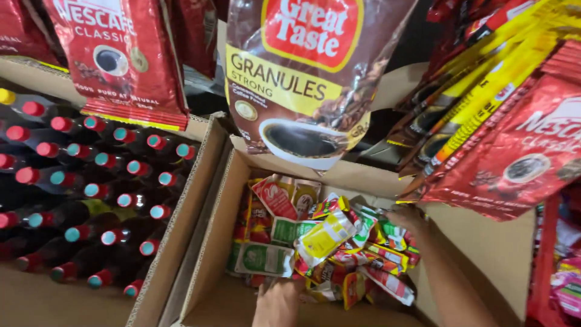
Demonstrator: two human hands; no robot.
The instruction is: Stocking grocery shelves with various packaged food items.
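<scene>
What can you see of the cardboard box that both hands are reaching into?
The cardboard box is plain brown corrugated board, open at the top with flaps folded outward. It sits beside a second box of dark bottles, their walls close together. Inside lies a loose heap of small sachets, red, green and yellow, piled toward the far side. The left hand and right hand both reach into the heap. Hanging pouches partly hide its far rim.

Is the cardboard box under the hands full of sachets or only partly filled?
Partly filled. The sachets form a loose heap at the far end of the cardboard box, its inner walls bare above them, and bare bottom shows beside the left hand.
</scene>
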